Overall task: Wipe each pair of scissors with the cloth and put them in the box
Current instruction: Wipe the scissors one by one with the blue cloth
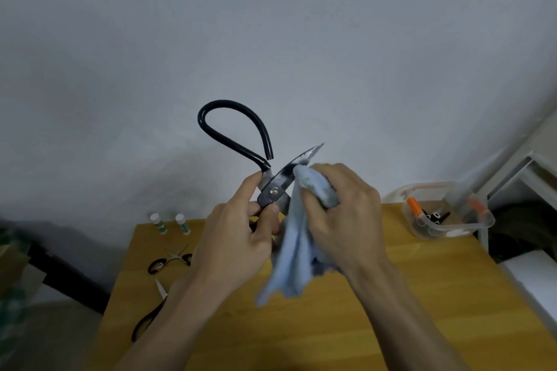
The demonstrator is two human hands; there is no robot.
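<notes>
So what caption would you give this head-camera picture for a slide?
Left hand holds big black scissors while right hand wipes the blade with a blue cloth.

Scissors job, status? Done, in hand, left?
Done: the clear box already holds orange-handled scissors. In hand: left hand grips the big black scissors near the pivot; right hand rubs the blue cloth on a blade. Left: small scissors and another black pair lie on the table.
</notes>
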